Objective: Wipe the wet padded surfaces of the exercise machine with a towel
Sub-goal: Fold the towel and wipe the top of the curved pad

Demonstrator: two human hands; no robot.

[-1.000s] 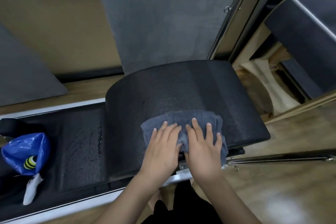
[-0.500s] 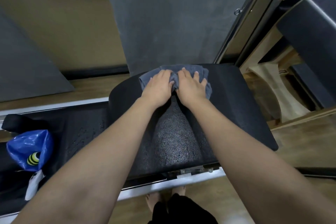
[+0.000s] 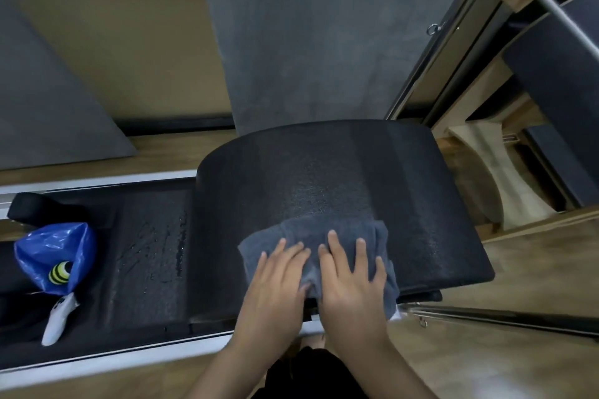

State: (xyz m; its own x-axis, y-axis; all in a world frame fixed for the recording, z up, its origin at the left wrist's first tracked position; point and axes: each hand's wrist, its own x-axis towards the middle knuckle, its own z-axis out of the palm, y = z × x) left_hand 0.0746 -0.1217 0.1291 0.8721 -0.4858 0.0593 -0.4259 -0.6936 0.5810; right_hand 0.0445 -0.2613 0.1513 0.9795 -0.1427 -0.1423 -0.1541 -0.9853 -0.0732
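- Head view: both hands lie flat, side by side, on a grey towel [image 3: 312,246] spread over the near slope of the curved black pad [image 3: 324,172]; the left hand [image 3: 275,282] and right hand [image 3: 350,278] nearly touch at the thumbs.
- Fingers of both hands are straight and slightly spread, pressing the cloth down, not curled round it.
- The towel's long axis runs left to right, across the fingertips; a strip of it shows just beyond them, and its right corner hangs over the pad's near edge by the right wrist.
- Beyond the fingertips the pad rises to its crown and falls away to the far edge; that strip glistens with fine droplets, so I judge the next stroke goes straight ahead.
- Room to the right of the right hand is open pad up to its side edge.
- Left of the left hand, lower down, the flat pad [image 3: 152,246] shows streaks of water, likely next, with a blue bag [image 3: 42,249] at its far left.
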